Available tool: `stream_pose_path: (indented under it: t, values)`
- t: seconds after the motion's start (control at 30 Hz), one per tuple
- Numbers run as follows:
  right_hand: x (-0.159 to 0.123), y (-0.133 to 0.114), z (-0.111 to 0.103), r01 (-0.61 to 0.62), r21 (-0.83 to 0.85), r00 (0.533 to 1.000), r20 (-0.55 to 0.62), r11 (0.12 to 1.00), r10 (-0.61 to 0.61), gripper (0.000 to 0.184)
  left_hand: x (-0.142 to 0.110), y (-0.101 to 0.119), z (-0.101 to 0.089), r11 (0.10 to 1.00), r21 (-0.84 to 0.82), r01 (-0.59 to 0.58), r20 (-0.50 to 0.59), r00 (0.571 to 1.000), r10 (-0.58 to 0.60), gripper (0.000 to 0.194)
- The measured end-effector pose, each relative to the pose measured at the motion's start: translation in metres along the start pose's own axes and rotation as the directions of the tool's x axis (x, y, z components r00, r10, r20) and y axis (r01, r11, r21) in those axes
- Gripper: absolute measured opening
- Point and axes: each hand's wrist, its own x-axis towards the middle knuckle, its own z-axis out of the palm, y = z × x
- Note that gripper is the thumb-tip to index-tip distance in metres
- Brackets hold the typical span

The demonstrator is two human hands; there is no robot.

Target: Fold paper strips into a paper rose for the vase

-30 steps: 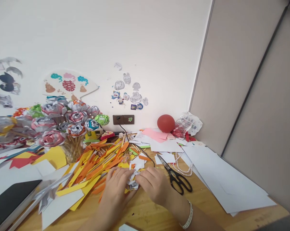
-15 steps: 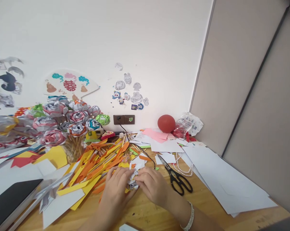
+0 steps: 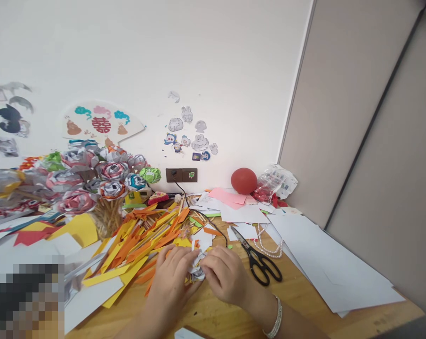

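Note:
Between my hands, low over the wooden table [image 3: 227, 315], is a small folded white paper flower [image 3: 197, 270] with grey-looking petals and a little yellow. My left hand [image 3: 175, 273] curls round its left side, with fingers bent over the top and the thumb beneath. The bent fingers of my right hand [image 3: 225, 273] pinch at the petals on its right side. Much of the flower is hidden behind my fingers. Black-handled scissors [image 3: 257, 256] lie just right of my right hand. Beyond my left hand spread orange and yellow paper strips [image 3: 138, 240].
A bunch of paper flowers [image 3: 89, 174] stands at the left back. A red balloon [image 3: 244, 181] and a plastic bag [image 3: 278, 181] lie by the wall. White sheets [image 3: 333, 263] cover the right side, with a bead string [image 3: 269, 249] nearby. A black cord [image 3: 213, 223] runs from the socket.
My right hand has eased slightly right and its fingers have shifted on the petals, so a little more of the flower shows. My left hand stays round it. The view has moved slightly.

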Motion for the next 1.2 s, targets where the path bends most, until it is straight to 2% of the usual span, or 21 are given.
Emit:
stream_pose_path:
  t: [0.33,0.5,0.67,0.87,0.97,1.03,1.1,1.2]
  values:
    - [-0.001,0.0,0.004,-0.111,0.092,0.993,-0.041,0.99,0.115,0.01,0.0,0.001,-0.001,1.0,-0.006,-0.001,-0.032,0.999,0.001,0.029]
    - [-0.001,0.002,0.003,-0.151,0.089,0.988,-0.021,0.984,0.154,0.015,0.0,0.001,-0.001,1.0,-0.006,0.013,-0.021,1.0,-0.013,0.027]
    - [-0.001,0.007,0.003,-0.047,0.043,0.999,0.022,0.998,0.046,0.019,-0.002,-0.001,0.0,1.0,0.008,0.006,-0.007,1.0,-0.006,0.03]
    - [-0.004,0.01,0.001,0.108,-0.203,0.992,0.094,0.973,-0.09,0.021,-0.002,-0.002,0.0,1.0,0.017,0.003,-0.001,1.0,-0.003,0.031]
    - [-0.004,0.008,-0.002,0.145,-0.266,0.989,0.076,0.953,-0.129,0.018,0.0,-0.001,-0.001,1.0,0.011,0.006,-0.005,1.0,-0.006,0.03]
    - [-0.004,0.007,-0.002,0.115,-0.254,0.993,0.039,0.96,-0.109,0.013,0.0,0.0,-0.001,1.0,0.013,0.007,-0.014,1.0,-0.007,0.03]
    - [-0.002,0.006,-0.001,0.032,-0.169,0.999,-0.025,0.985,-0.037,0.01,0.0,-0.001,-0.001,1.0,0.018,0.002,-0.022,1.0,-0.002,0.03]
    - [0.0,0.003,0.002,-0.205,0.063,0.975,-0.077,0.977,0.209,0.011,0.0,-0.001,-0.001,1.0,0.018,0.0,-0.027,1.0,0.0,0.03]
